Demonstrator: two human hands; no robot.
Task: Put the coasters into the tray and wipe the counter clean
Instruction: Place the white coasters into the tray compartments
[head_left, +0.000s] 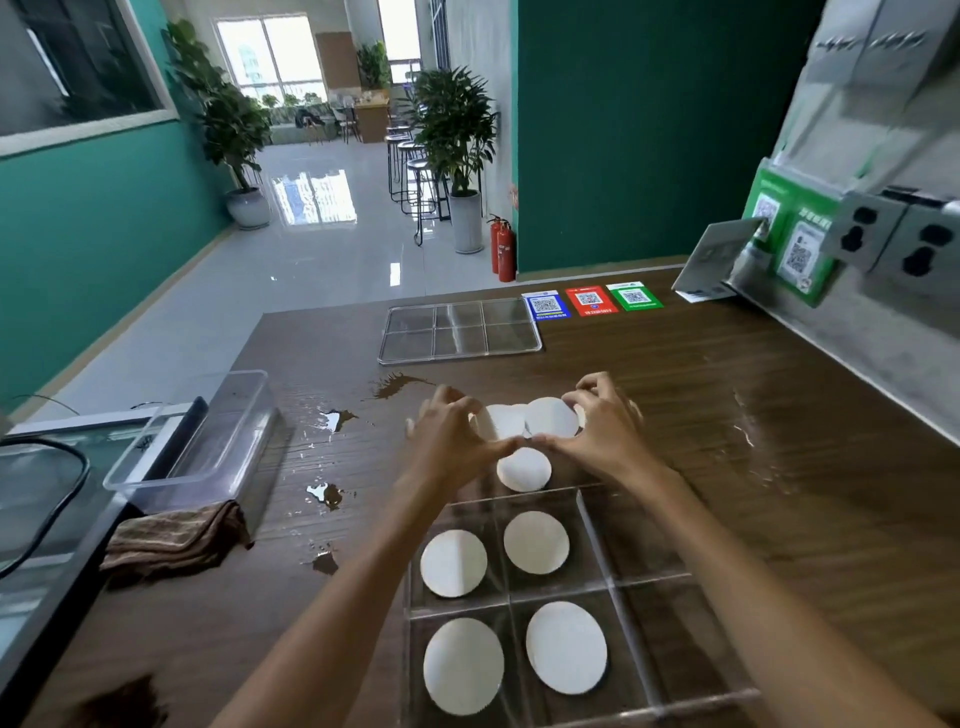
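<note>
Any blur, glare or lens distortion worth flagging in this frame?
Head view: the wall sockets at upper right are motion-smeared; the wet counter and far floor glare with window light; wide-angle bending curves the edges; coasters stay sharp.

Both hands, left (452, 436) and right (605, 431), gather white coasters (550, 417) just beyond the clear tray (597, 540); spills (327, 493) lie to their left.
</note>
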